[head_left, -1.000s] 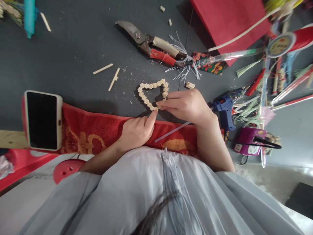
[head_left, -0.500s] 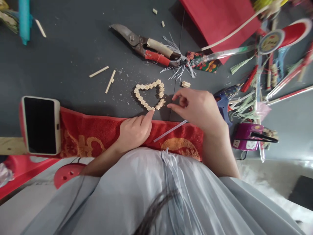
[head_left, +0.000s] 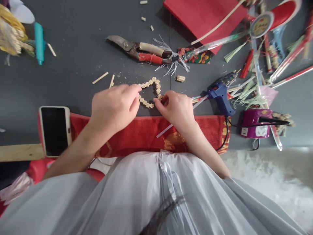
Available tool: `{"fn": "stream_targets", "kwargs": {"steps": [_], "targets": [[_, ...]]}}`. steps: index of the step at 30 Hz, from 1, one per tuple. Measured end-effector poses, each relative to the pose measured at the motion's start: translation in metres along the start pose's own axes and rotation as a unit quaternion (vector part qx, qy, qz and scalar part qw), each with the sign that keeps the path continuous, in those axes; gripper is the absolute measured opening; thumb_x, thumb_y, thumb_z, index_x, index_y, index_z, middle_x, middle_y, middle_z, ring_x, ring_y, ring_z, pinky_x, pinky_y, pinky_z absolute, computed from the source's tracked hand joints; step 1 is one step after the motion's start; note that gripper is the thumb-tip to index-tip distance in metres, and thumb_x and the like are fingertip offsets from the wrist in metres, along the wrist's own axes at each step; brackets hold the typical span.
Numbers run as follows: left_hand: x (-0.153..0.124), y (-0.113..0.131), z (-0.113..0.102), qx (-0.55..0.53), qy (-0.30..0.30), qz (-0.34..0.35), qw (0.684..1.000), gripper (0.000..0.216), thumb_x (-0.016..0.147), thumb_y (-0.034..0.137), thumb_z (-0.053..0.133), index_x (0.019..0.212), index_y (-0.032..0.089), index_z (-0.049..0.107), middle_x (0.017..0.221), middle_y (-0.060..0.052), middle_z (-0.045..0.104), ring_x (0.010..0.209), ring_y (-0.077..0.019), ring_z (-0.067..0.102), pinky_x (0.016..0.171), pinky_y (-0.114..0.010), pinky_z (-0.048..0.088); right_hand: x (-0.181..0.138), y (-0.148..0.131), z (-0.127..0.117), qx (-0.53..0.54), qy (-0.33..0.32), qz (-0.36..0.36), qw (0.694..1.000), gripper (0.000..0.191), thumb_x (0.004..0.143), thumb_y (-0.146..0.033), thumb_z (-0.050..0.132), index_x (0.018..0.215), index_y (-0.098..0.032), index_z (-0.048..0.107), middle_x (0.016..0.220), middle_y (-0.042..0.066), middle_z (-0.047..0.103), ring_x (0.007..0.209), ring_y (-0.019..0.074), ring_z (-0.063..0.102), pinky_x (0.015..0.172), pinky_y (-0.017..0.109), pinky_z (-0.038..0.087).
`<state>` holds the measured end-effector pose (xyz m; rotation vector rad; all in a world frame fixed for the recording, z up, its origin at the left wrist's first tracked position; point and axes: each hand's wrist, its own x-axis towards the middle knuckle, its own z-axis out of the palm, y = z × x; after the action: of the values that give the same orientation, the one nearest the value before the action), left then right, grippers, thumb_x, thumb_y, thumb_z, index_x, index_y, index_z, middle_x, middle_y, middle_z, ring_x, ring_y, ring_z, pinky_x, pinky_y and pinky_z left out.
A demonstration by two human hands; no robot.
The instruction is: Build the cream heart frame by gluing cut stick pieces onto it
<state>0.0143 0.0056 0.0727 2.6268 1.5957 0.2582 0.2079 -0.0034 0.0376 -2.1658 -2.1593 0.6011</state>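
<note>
A small heart-shaped outline of knobbly cream pieces (head_left: 157, 85) lies on the dark table. My left hand (head_left: 114, 106) covers its left side, thumb and forefinger closed on that edge. At its lower right, my right hand (head_left: 177, 106) pinches the outline with thumb and forefinger; the exact spot is hidden behind the fingers. Just above my right hand rests a short cream bundle (head_left: 181, 78). Beneath my wrists runs a red towel (head_left: 139, 133), and a clear glue stick (head_left: 164, 131) lies across it, partly under my right hand.
Pruning shears (head_left: 146, 52) lie beyond the heart. A blue glue gun (head_left: 221, 96) and a purple power socket (head_left: 256, 122) are at right. The phone (head_left: 54, 130) lies at left. Ribbon spool (head_left: 262, 24), red sheet (head_left: 202, 19) and tassels fill the upper right.
My left hand has risen from the heart's bottom tip to its left side. My right hand has moved left and down onto its lower right. The camera view has shifted.
</note>
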Motion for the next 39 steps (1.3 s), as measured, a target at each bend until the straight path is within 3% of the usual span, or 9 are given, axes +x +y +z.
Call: {"fn": "stream_targets", "kwargs": {"steps": [3,6,10,15,23,26,30,34,39], "targets": [[0.037,-0.017,-0.006,-0.03,-0.069,0.071,0.995,0.029,0.095,0.025,0.047,0.103,0.016,0.074,0.09,-0.008,0.072,0.092,-0.0234,0.067,0.076,-0.035,0.051,0.0,-0.004,0.004,0.009,0.025,0.018,0.999,0.024,0.09,-0.039,0.059,0.082,-0.017,0.067,0.079,0.01,0.073,0.067,0.0227,0.063,0.06,0.031,0.033],[0.074,-0.024,-0.002,-0.095,-0.12,0.137,0.979,0.027,0.095,0.022,0.05,0.107,0.016,0.073,0.104,-0.008,0.07,0.106,-0.0215,0.061,0.097,-0.04,0.049,-0.002,-0.009,0.008,0.008,0.036,0.039,0.999,0.02,0.089,-0.034,0.057,0.084,-0.017,0.066,0.082,0.012,0.073,0.069,0.0236,0.063,0.061,0.032,0.036],[0.106,-0.027,0.008,-0.1,-0.166,0.207,0.959,0.024,0.093,0.021,0.057,0.112,0.013,0.071,0.118,-0.01,0.065,0.117,-0.0228,0.055,0.107,-0.047,0.045,-0.004,-0.013,0.012,0.005,0.058,0.061,0.996,0.017,0.088,-0.031,0.055,0.086,-0.017,0.065,0.086,0.013,0.072,0.071,0.0241,0.063,0.06,0.032,0.037],[0.121,-0.036,0.022,-0.072,-0.175,0.242,0.952,0.026,0.093,0.023,0.059,0.114,0.014,0.07,0.121,-0.008,0.067,0.119,-0.0201,0.056,0.109,-0.044,0.045,-0.007,-0.011,0.012,0.022,0.083,0.075,0.993,0.015,0.087,-0.032,0.056,0.083,-0.019,0.062,0.082,0.01,0.07,0.069,0.0222,0.06,0.061,0.032,0.038],[0.129,-0.035,0.037,-0.152,-0.216,0.301,0.916,0.041,0.08,0.015,0.069,0.121,0.02,0.068,0.122,-0.004,0.068,0.119,-0.0186,0.06,0.111,-0.039,0.045,-0.01,-0.013,0.007,0.04,0.066,0.098,0.992,0.009,0.085,-0.027,0.057,0.087,-0.02,0.062,0.086,0.01,0.071,0.074,0.0237,0.062,0.064,0.033,0.039],[0.131,-0.029,0.04,-0.184,-0.23,0.287,0.911,0.036,0.075,0.016,0.074,0.11,0.024,0.072,0.111,-0.002,0.071,0.114,-0.0204,0.063,0.106,-0.04,0.05,-0.01,-0.012,0.01,0.049,0.071,0.101,0.991,0.006,0.083,-0.026,0.057,0.085,-0.021,0.061,0.086,0.009,0.071,0.075,0.0239,0.062,0.064,0.033,0.04],[0.13,-0.023,0.054,-0.218,-0.199,0.205,0.933,0.007,0.084,0.025,0.068,0.091,0.023,0.071,0.091,-0.002,0.072,0.103,-0.0177,0.064,0.093,-0.037,0.056,-0.011,-0.011,0.014,0.065,0.089,0.092,0.99,0.006,0.084,-0.027,0.059,0.085,-0.022,0.061,0.086,0.007,0.072,0.077,0.0238,0.064,0.065,0.033,0.041],[0.128,-0.017,0.073,-0.227,-0.159,0.156,0.948,0.009,0.089,0.025,0.064,0.083,0.022,0.07,0.085,-0.002,0.072,0.098,-0.0166,0.064,0.094,-0.037,0.055,-0.011,-0.012,0.015,0.072,0.094,0.094,0.989,0.006,0.084,-0.028,0.061,0.085,-0.022,0.062,0.086,0.006,0.073,0.077,0.023,0.064,0.063,0.032,0.04],[0.133,-0.022,0.082,-0.247,-0.184,0.149,0.94,0.016,0.088,0.024,0.063,0.075,0.021,0.07,0.077,-0.002,0.072,0.094,-0.0162,0.063,0.095,-0.037,0.054,-0.01,-0.012,0.014,0.07,0.085,0.1,0.989,0.007,0.085,-0.027,0.062,0.086,-0.021,0.064,0.085,0.006,0.073,0.078,0.0226,0.065,0.063,0.031,0.039]]}}
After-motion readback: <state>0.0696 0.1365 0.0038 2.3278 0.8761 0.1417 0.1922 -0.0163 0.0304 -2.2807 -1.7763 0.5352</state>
